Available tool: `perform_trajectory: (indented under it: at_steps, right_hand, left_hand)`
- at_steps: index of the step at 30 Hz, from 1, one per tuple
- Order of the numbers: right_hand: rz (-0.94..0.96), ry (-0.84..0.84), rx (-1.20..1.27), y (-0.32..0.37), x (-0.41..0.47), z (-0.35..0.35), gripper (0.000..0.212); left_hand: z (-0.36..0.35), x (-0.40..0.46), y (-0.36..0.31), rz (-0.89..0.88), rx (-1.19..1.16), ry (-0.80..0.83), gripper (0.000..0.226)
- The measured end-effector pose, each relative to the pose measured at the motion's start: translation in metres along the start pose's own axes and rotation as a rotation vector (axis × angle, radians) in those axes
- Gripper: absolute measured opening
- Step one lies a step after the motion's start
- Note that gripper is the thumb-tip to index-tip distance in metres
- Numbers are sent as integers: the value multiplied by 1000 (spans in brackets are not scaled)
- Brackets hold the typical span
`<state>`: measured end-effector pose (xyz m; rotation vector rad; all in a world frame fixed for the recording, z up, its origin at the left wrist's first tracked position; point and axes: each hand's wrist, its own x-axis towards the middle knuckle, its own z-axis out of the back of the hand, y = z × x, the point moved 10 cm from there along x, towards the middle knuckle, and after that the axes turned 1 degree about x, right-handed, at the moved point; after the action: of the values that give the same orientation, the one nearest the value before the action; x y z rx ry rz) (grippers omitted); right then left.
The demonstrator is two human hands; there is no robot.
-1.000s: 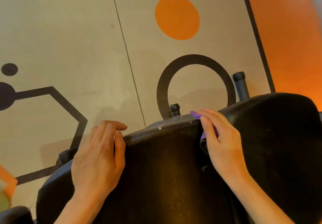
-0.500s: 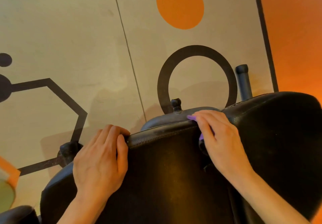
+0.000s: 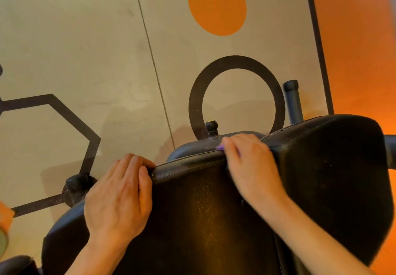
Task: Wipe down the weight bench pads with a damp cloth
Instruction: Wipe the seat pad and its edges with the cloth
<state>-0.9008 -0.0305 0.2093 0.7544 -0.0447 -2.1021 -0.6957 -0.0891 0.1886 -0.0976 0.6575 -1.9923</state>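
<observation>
A black padded bench back pad (image 3: 205,217) fills the lower middle of the head view, with a second black pad (image 3: 334,178) to its right. My left hand (image 3: 116,197) grips the top left edge of the back pad, fingers curled over its rim. At the pad's top edge near the gap between the pads, my right hand (image 3: 250,167) presses a purple cloth (image 3: 220,147). Only a small purple corner of the cloth shows beside my fingers; the hand hides everything else of it.
Black frame parts stick out behind the pads: a knob (image 3: 211,127), a round post (image 3: 293,101) and a foot (image 3: 77,186) at the left. The beige floor (image 3: 90,56) carries black and orange shapes, with an orange area (image 3: 360,43) at the right.
My right hand has slid the cloth slightly along the pad's top edge, and less of the cloth shows. The left hand keeps its grip. The view has shifted a little.
</observation>
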Motion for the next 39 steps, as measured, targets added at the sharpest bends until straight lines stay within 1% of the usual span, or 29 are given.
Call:
perform_trajectory:
  at_steps: [2, 3, 4, 5, 6, 7, 9, 10, 12, 14, 15, 16, 17, 18, 21, 22, 23, 24, 26, 28, 29, 30, 31, 33, 34, 35, 36, 37, 39]
  right_hand:
    - [193, 28, -54, 60, -11, -23, 26]
    - [295, 50, -71, 81, -18, -28, 20]
    - [370, 81, -86, 87, -22, -30, 13]
    - [399, 109, -105, 78, -19, -28, 13]
    - [343, 118, -99, 54, -13, -20, 14]
    - [212, 128, -51, 25, -4, -8, 16]
    - [-24, 92, 66, -22, 2, 13, 27]
    - [-60, 63, 46, -24, 4, 14, 30]
    - [15, 91, -38, 13, 3, -5, 34]
    - [243, 137, -133, 75, -9, -30, 37]
    - [359, 173, -142, 94, -18, -39, 41]
    - [394, 221, -111, 96, -22, -41, 44]
    - [370, 244, -63, 85, -21, -35, 44]
    - [318, 214, -30, 63, -16, -24, 41]
    - [73, 64, 14, -6, -9, 8, 29]
    - [33, 19, 11, -7, -11, 8, 29]
    - [35, -16, 3, 8, -15, 1, 30]
    - [87, -38, -6, 36, -20, -9, 32]
    - [305, -57, -37, 99, -39, -35, 36]
    - [494, 42, -63, 131, -56, -56, 39]
    - [551, 83, -82, 127, -58, -56, 40]
    - [560, 91, -78, 110, -55, -51, 39]
    - [513, 55, -52, 87, -49, -39, 38]
    - [328, -68, 80, 40, -39, -8, 34]
    - [228, -141, 135, 25, -38, 0, 33]
    - [161, -205, 154, 27, -40, -2, 32]
    - [165, -237, 137, 45, -43, -11, 30]
    - [232, -242, 91, 74, -48, -27, 30]
    - [462, -176, -11, 135, -62, -63, 30]
  left_hand:
    - [2, -1, 0, 2, -6, 0, 33]
    - [2, 0, 0, 5, -6, 3, 33]
    - [2, 0, 0, 8, -3, 7, 34]
    - [2, 0, 0, 12, 0, 8, 34]
    - [3, 0, 0, 16, -2, 2, 34]
    - [3, 0, 0, 18, -8, -7, 34]
    - [4, 0, 0, 8, -28, -17, 34]
    - [3, 0, -1, 2, -33, -19, 33]
    - [3, -1, -1, -4, -33, -13, 31]
    - [3, -1, 1, 3, -19, -8, 31]
    - [3, 0, 1, 5, -13, -4, 31]
    - [2, 0, 1, 3, -11, -1, 32]
    - [2, 0, 1, 1, -12, 2, 32]
    - [1, -1, 1, 3, -11, 4, 33]
    - [0, -1, 7, 45, -2, 30, 33]
    - [-1, -2, 7, 60, -5, 42, 33]
    - [-2, -2, 6, 64, -19, 57, 34]
    - [-1, -2, 5, 59, -42, 70, 35]
    - [6, -4, 10, 63, -92, 65, 37]
    - [18, -12, 30, 104, -81, 11, 35]
    - [24, -20, 46, 154, -72, -5, 34]
    - [27, -28, 61, 212, -70, -14, 34]
    - [27, -35, 73, 253, -75, -15, 36]
    - [21, -43, 83, 274, -86, -18, 39]
    - [20, -44, 83, 267, -80, -36, 40]
    - [20, -43, 82, 258, -75, -55, 40]
    - [21, -42, 81, 257, -74, -68, 40]
    - [21, -42, 81, 259, -75, -76, 40]
    - [22, -43, 84, 258, -73, -84, 41]
